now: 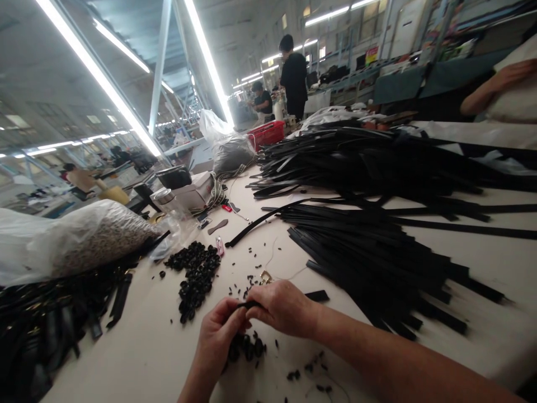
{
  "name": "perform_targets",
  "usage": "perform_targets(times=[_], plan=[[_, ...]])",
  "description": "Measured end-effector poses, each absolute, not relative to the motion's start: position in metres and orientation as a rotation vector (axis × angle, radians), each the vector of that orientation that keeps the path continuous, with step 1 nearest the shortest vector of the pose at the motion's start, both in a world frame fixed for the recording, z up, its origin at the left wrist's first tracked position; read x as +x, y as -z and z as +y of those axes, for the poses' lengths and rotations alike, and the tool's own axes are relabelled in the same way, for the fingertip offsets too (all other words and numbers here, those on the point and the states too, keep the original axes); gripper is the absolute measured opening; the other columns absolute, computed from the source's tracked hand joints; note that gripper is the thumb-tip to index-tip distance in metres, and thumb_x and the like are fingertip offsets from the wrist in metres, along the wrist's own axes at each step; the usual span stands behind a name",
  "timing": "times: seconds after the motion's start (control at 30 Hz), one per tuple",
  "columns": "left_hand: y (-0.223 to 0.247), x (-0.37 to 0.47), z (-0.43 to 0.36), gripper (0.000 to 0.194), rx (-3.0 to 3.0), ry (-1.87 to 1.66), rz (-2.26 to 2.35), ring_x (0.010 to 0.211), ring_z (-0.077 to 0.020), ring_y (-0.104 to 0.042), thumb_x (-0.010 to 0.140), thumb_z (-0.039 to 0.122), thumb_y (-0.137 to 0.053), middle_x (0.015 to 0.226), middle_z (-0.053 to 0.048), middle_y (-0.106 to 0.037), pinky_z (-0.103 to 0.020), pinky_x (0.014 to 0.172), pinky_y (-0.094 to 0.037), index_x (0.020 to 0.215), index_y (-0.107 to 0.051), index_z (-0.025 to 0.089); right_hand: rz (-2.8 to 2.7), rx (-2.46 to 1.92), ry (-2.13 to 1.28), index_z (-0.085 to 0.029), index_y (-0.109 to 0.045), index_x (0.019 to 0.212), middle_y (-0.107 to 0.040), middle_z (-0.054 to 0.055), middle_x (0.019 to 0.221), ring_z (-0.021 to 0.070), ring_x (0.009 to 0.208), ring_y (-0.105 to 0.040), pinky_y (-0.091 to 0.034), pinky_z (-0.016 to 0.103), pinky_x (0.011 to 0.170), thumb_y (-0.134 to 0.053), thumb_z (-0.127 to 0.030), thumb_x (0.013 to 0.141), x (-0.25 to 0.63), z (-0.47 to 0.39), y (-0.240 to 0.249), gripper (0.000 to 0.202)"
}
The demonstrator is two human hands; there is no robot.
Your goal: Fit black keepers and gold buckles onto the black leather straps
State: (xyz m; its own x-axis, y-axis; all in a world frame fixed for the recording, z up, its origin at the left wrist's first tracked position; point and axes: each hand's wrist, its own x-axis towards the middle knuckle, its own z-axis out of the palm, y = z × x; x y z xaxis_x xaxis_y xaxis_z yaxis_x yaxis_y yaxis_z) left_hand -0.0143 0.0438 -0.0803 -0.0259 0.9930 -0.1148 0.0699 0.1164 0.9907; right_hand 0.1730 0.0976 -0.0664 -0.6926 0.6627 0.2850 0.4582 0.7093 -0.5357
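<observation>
My left hand [222, 324] and my right hand [282, 307] meet at the front middle of the table, both closed on one black strap [251, 304]. The fingers hide most of it. A black strap end [318, 296] shows just beyond my right wrist; I cannot tell whether it belongs to the same strap. At the fingertips of my right hand sits a gold-coloured buckle [265, 277]. Small black loops [247, 347] lie under my hands, and a larger heap of black loops [199, 280] is to the left. Tiny black pieces are scattered around them.
Black straps lie in a fan [361, 252] and a thick pile [369, 157] to the right. At left are a clear bag [92, 235] and more straps with gold fittings [46, 324]. A red basket [268, 133] stands at the back. Other people work beyond the table.
</observation>
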Motion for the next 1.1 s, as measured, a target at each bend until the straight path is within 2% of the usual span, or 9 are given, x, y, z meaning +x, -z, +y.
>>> perform_targets(times=[0.07, 0.2, 0.37, 0.47, 0.63, 0.8, 0.97, 1.1], plan=[[0.079, -0.015, 0.043, 0.034, 1.189, -1.120, 1.352, 0.057, -0.0144, -0.054, 0.075, 0.048, -0.075, 0.062, -0.004, -0.064, -0.022, 0.055, -0.043, 0.075, -0.067, 0.015, -2.458, -0.874, -0.519, -0.018, -0.063, 0.086, -0.070, 0.004, 0.076, 0.0178, 0.068, -0.065, -0.038, 0.025, 0.058, -0.056, -0.032, 0.091, 0.175, 0.100, 0.067, 0.016], [0.078, -0.017, 0.045, 0.033, 1.170, -1.150, 1.379, 0.057, -0.0144, -0.055, 0.075, 0.046, -0.075, 0.062, -0.004, -0.065, -0.023, 0.056, -0.044, 0.075, -0.066, 0.015, -2.382, -0.875, -0.477, -0.019, -0.060, 0.076, -0.067, 0.003, 0.074, 0.0152, 0.063, -0.058, -0.034, 0.025, 0.058, -0.058, -0.022, 0.082, 0.179, 0.108, 0.069, 0.007], [0.076, -0.024, 0.051, 0.035, 1.114, -1.175, 1.428, 0.060, -0.0161, -0.060, 0.071, 0.048, -0.078, 0.067, -0.005, -0.067, -0.023, 0.055, -0.045, 0.077, -0.067, 0.016, -2.065, -1.080, -0.590, -0.018, -0.062, 0.083, -0.064, 0.004, 0.072, 0.0166, 0.063, -0.056, -0.035, 0.027, 0.060, -0.049, -0.017, 0.083, 0.193, 0.131, 0.071, 0.013], [0.068, -0.029, 0.060, 0.033, 1.179, -1.076, 1.435, 0.060, -0.0166, -0.060, 0.069, 0.046, -0.078, 0.066, -0.005, -0.066, -0.024, 0.056, -0.045, 0.075, -0.067, 0.016, -1.880, -1.170, -0.671, -0.017, -0.061, 0.085, -0.063, 0.002, 0.070, 0.0150, 0.060, -0.057, -0.038, 0.025, 0.059, -0.046, -0.019, 0.085, 0.202, 0.146, 0.074, 0.016], [0.055, -0.020, 0.092, 0.025, 1.411, -0.766, 1.387, 0.058, -0.0159, -0.057, 0.072, 0.041, -0.074, 0.064, -0.003, -0.063, -0.024, 0.054, -0.041, 0.077, -0.070, 0.017, -1.647, -1.190, -0.916, -0.017, -0.056, 0.079, -0.063, -0.002, 0.064, 0.0081, 0.040, -0.050, -0.037, 0.019, 0.043, -0.044, -0.033, 0.090, 0.202, 0.156, 0.085, 0.022], [0.056, 0.003, 0.131, 0.020, 1.933, -0.617, 1.436, 0.063, -0.0166, -0.057, 0.072, 0.028, -0.072, 0.086, -0.004, -0.065, -0.026, 0.058, -0.041, 0.091, -0.074, 0.025, -1.574, -1.157, -1.029, -0.017, -0.058, 0.079, -0.064, -0.002, 0.064, 0.0070, 0.039, -0.050, -0.037, 0.018, 0.040, -0.049, -0.034, 0.087, 0.198, 0.156, 0.089, 0.020], [0.062, 0.015, 0.144, 0.008, 2.028, -0.558, 1.396, 0.063, -0.0176, -0.057, 0.066, 0.019, -0.073, 0.078, -0.002, -0.062, -0.027, 0.061, -0.040, 0.072, -0.073, 0.024, -1.583, -1.143, -1.064, -0.018, -0.059, 0.081, -0.064, -0.003, 0.065, 0.0070, 0.040, -0.050, -0.038, 0.017, 0.040, -0.052, -0.032, 0.086, 0.198, 0.153, 0.088, 0.017], [0.062, 0.016, 0.143, 0.011, 1.949, -0.603, 1.422, 0.059, -0.0172, -0.052, 0.061, 0.014, -0.074, 0.067, 0.000, -0.061, -0.026, 0.057, -0.036, 0.063, -0.067, 0.022, -1.590, -1.131, -1.086, -0.018, -0.058, 0.079, -0.064, -0.003, 0.064, 0.0071, 0.040, -0.051, -0.038, 0.018, 0.040, -0.053, -0.032, 0.085, 0.197, 0.152, 0.087, 0.016]])
